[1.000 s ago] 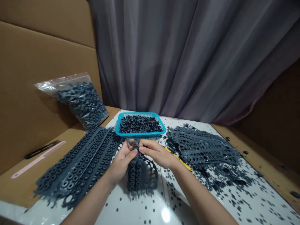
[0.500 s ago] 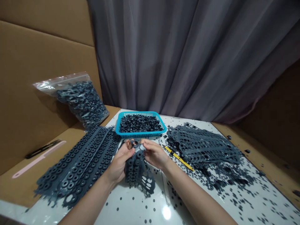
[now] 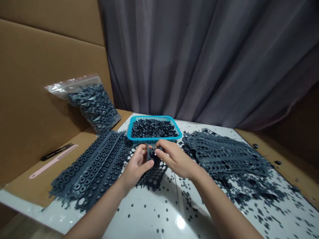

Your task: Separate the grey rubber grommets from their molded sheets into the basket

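A dark grey rubber sheet with rows of holes [image 3: 152, 181] hangs between my hands, just in front of the blue basket. My left hand [image 3: 137, 164] grips its upper left part between thumb and curled fingers. With thumb and forefinger, my right hand [image 3: 175, 158] pinches at the sheet's upper edge, where a small dark rubber piece [image 3: 157, 150] shows near the fingertips. Whether that piece is still joined to the sheet I cannot tell. Small dark rubber parts [image 3: 154, 128] fill the blue basket [image 3: 155, 139].
Sheets with ring-shaped parts [image 3: 87, 176] lie left; punched sheets [image 3: 224, 152] are stacked right, amid scattered dark discs [image 3: 249, 196]. A zip bag of rubber parts [image 3: 97, 106] leans against the cardboard wall [image 3: 50, 66]. A pink comb-like tool [image 3: 53, 161] lies beside a black one [image 3: 56, 152].
My right hand has turned over and risen slightly at the sheet, which now shows more holes and fewer rings. The yellow tool is no longer visible near my right forearm. The view has shifted slightly.
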`<state>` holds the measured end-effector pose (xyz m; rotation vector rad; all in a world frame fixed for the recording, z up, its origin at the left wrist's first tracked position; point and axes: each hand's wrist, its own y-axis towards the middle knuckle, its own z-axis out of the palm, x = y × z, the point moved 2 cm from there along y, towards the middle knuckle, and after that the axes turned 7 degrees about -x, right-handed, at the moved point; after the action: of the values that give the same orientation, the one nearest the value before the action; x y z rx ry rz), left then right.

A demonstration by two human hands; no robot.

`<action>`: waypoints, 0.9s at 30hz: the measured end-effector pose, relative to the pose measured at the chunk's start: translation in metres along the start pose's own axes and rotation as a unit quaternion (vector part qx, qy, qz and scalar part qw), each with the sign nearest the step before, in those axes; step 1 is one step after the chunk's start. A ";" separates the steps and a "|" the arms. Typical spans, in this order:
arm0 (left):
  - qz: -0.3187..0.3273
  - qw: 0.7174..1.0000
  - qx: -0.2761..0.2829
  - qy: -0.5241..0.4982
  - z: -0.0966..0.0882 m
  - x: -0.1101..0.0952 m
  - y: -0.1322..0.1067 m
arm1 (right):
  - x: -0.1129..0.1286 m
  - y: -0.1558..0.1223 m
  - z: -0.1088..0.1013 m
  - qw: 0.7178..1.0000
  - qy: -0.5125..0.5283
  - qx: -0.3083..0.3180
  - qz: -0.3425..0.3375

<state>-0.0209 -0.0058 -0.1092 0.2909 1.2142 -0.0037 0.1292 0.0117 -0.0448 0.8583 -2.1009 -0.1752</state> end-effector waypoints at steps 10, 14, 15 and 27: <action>0.017 0.997 0.002 0.079 -0.001 0.001 -0.001 | 0.004 -0.002 0.013 0.979 -0.197 0.046 0.014; 0.003 0.999 0.014 0.031 -0.002 0.002 0.000 | -0.004 0.000 0.013 0.996 -0.056 0.073 0.018; -0.009 1.000 0.017 0.009 -0.001 0.002 0.001 | -0.007 0.000 0.014 0.997 -0.009 0.077 0.010; -0.127 0.967 -0.089 -0.200 -0.001 -0.009 0.001 | -0.046 0.017 0.020 0.919 0.373 -0.096 0.086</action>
<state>-0.0244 -0.0057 -0.1012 -0.0271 0.8346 -0.1677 0.1247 0.0502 -0.0805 0.5019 -1.3981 0.0417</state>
